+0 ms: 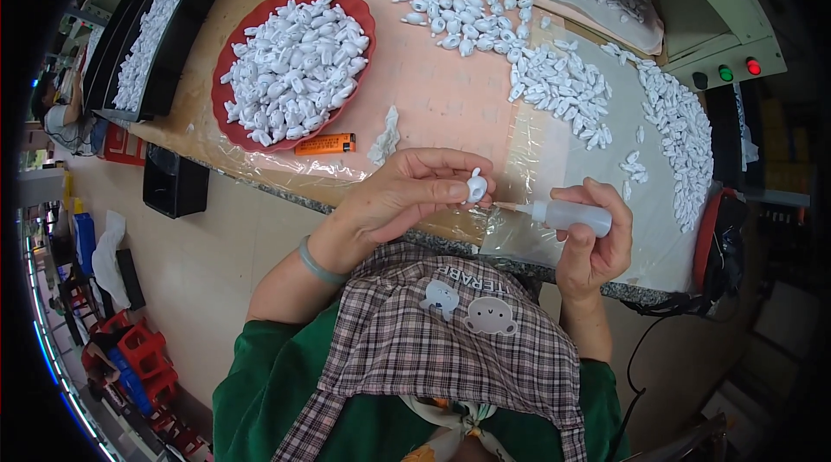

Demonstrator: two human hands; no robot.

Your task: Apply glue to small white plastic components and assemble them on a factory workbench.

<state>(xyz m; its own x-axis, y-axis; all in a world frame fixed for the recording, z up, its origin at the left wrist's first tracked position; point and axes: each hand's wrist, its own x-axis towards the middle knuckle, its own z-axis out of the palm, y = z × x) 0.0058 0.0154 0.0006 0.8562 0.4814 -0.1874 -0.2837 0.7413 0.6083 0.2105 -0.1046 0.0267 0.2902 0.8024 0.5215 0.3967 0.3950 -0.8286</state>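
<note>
Between the thumb and fingers of my left hand (407,194) is a small white plastic figure part (476,186), rounded with a little knob on top. My right hand (597,241) grips a small translucent squeeze bottle (574,217), tipped sideways, its thin nozzle pointing left. The nozzle tip is close to the white part; I cannot tell whether they touch. Both hands are over the table's near edge. Beyond them, rounded white parts (467,21) lie in a loose group, and longer white pieces (563,86) spread to their right.
A red scalloped bowl (227,107) heaped with white parts stands at left, an orange box (325,144) and crumpled tissue (385,135) beside it. Black trays (177,51) of pieces are at far left. A green-grey machine (736,12) with lit buttons borders the back right. More white pieces (679,142) line the right.
</note>
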